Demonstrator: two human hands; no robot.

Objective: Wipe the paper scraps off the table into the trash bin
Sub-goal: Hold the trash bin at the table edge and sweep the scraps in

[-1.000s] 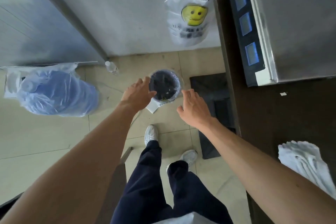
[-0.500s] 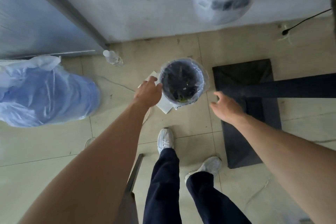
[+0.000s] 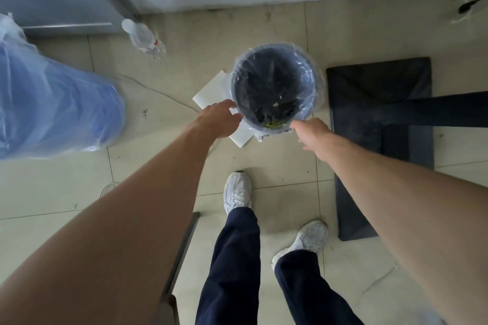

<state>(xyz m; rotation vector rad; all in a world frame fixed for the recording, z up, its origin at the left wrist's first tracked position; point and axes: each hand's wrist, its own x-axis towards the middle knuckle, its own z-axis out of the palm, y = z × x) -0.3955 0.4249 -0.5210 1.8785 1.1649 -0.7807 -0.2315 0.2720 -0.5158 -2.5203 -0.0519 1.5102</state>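
Dark trash bin [image 3: 254,79] upright, mouth up.

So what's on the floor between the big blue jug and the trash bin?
Head view: a flat white sheet lies there, right beside the trash bin, with the left hand above it.

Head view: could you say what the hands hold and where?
Cannot tell: left hand and right hand reach the round dark plastic-lined bin, at its rim.
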